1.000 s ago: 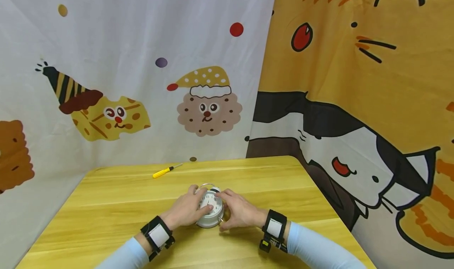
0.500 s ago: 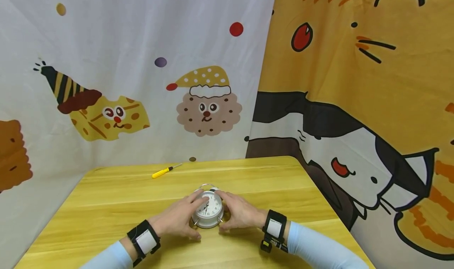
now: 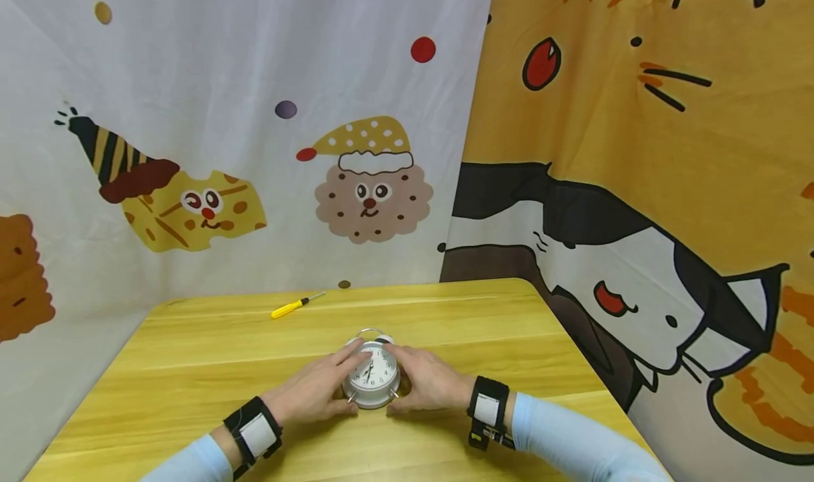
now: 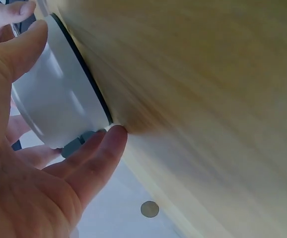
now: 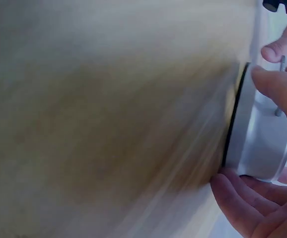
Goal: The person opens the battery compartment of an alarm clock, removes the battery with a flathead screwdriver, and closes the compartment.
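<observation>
A white twin-bell alarm clock [image 3: 375,377] lies on its back on the wooden table, dial up, its top handle away from me and two small metal legs toward me. From the left, my left hand [image 3: 311,389] holds its side, the index finger reaching over the dial's upper edge. My right hand [image 3: 434,383] holds the opposite side, thumb near the right leg. In the left wrist view, thumb and fingers span the white casing [image 4: 59,94], fingertips at the tabletop. The right wrist view shows the right fingers [image 5: 243,201] curled under the casing's far end.
A yellow-handled screwdriver [image 3: 289,309] lies near the back edge of the wooden table [image 3: 222,355], left of the clock. Behind the table hangs a cartoon-printed cloth [image 3: 222,58]. Each wrist carries a black strap [image 3: 254,432] with a camera.
My left thumb has come off the dial and swung down to the clock's near left side. The right thumb has shifted slightly inward. The clock has turned slightly, and its dial shows more fully.
</observation>
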The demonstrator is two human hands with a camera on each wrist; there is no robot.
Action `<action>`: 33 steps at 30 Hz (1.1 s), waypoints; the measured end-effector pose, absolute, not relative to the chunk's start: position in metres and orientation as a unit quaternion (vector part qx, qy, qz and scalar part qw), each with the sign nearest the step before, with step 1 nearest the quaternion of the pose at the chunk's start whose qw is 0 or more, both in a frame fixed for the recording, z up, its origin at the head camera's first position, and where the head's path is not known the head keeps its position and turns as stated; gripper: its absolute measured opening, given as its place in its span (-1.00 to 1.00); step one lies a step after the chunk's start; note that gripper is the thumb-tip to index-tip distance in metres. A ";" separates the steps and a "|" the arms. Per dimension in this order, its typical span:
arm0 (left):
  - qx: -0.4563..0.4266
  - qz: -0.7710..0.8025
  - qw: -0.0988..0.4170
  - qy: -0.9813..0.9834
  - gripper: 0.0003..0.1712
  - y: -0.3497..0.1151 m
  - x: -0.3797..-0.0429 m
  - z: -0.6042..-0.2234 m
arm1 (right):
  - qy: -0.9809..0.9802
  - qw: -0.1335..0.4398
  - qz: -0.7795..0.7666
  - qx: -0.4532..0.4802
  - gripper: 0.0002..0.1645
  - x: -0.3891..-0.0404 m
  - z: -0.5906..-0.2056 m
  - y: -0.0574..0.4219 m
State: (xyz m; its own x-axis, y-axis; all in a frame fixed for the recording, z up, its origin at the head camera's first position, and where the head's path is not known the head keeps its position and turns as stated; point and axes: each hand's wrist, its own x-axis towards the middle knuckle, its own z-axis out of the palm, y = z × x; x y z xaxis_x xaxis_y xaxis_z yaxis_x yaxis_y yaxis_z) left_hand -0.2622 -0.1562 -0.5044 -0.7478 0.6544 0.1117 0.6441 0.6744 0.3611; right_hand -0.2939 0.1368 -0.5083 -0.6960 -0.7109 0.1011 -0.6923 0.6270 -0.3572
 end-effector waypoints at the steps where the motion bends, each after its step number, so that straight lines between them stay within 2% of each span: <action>1: 0.357 0.191 0.012 0.914 0.12 -0.156 -0.262 -0.505 | 0.901 0.020 -0.184 -0.392 0.41 -0.294 -0.509 0.136; 13: 0.369 0.194 0.014 0.909 0.09 -0.157 -0.261 -0.508 | 0.896 -0.016 -0.152 -0.418 0.31 -0.296 -0.514 0.138; 27: 0.357 0.278 0.066 0.890 -0.01 -0.163 -0.264 -0.499 | 0.880 0.013 -0.209 -0.427 0.15 -0.299 -0.508 0.141; 33: 0.355 0.282 0.077 0.888 -0.07 -0.162 -0.263 -0.495 | 0.878 0.002 -0.210 -0.431 0.28 -0.301 -0.509 0.143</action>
State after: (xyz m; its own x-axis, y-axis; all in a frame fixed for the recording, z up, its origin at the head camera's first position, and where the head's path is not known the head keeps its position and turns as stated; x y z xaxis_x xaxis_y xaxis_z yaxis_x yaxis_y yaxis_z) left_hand -0.2633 -0.1623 -0.4951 -0.7365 0.6735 0.0632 0.5862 0.5888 0.5564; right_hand -0.3012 0.1427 -0.5092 -0.6288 -0.7570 0.1776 -0.7553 0.5404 -0.3708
